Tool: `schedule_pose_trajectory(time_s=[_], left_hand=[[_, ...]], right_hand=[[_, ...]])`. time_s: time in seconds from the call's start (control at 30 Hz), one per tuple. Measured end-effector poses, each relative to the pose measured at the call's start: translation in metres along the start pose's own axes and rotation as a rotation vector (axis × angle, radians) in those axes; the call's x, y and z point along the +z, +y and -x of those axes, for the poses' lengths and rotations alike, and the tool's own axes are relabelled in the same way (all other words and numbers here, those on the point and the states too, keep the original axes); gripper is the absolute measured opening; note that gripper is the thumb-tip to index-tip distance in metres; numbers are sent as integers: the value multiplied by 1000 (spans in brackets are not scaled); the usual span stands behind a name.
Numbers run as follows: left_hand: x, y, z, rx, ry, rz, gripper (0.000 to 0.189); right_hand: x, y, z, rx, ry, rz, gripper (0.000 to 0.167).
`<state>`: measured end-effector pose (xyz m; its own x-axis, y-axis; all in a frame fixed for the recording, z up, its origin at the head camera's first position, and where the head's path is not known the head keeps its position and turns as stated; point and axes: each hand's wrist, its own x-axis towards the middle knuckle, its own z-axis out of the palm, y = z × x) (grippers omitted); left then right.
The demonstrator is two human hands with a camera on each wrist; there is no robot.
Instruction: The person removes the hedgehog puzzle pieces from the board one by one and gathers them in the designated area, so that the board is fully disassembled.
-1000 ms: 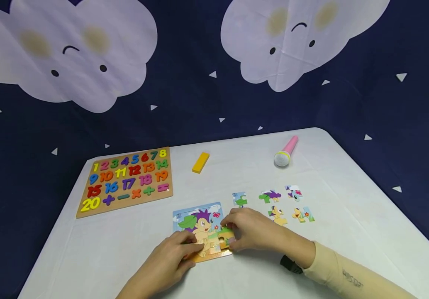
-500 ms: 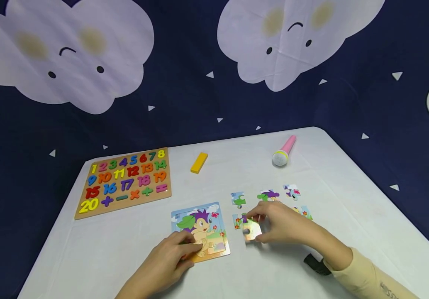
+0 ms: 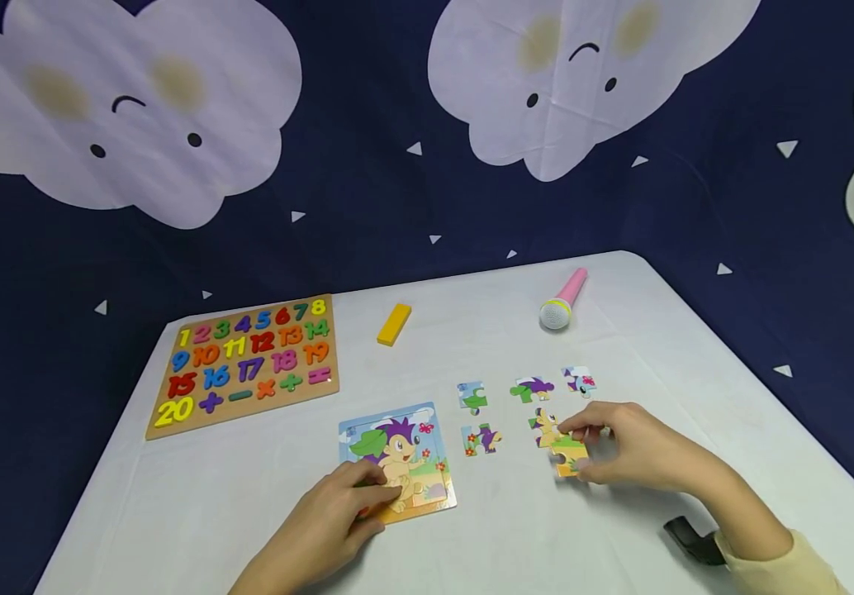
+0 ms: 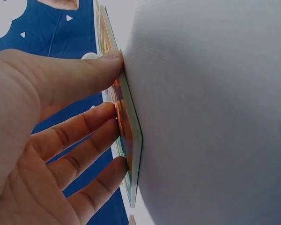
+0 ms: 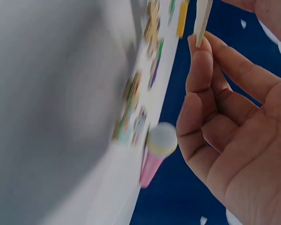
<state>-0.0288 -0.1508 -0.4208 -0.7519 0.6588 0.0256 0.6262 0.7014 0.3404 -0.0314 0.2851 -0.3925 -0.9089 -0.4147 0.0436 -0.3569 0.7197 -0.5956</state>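
My left hand rests on the lower left of a square puzzle board with a purple-haired hedgehog picture. In the left wrist view, the fingertips touch the board's face and the thumb lies at its edge. Between thumb and fingers, my right hand pinches a green-and-orange puzzle piece, seen edge-on in the right wrist view. The held piece overlaps a hedgehog-face piece in the head view. Other loose pieces lie around: a leaf piece, a purple-and-green piece, a butterfly piece and a red-flower piece.
A wooden number board with coloured digits lies at the left of the white table. Behind the puzzle are a yellow block and a pink toy microphone. A dark cloud-print cloth hangs behind the table.
The right hand has carried the green-and-orange piece off the puzzle board and rightward across the table, uncovering the red-flower piece. The left hand has stayed on the board.
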Motion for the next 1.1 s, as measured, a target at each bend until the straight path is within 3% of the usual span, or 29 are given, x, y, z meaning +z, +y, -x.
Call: schedule_pose_trajectory(time_s=[0.27, 0.53, 1.1], left_hand=[[0, 0, 0, -11, -8, 5, 33], [1, 0, 0, 10, 14, -1, 32], [-1, 2, 0, -14, -12, 0, 34]], right_hand=[[-6, 30, 26, 24, 11, -30, 44], [-8, 51, 39, 45, -43, -65, 43], [-7, 59, 42, 21, -39, -68, 45]])
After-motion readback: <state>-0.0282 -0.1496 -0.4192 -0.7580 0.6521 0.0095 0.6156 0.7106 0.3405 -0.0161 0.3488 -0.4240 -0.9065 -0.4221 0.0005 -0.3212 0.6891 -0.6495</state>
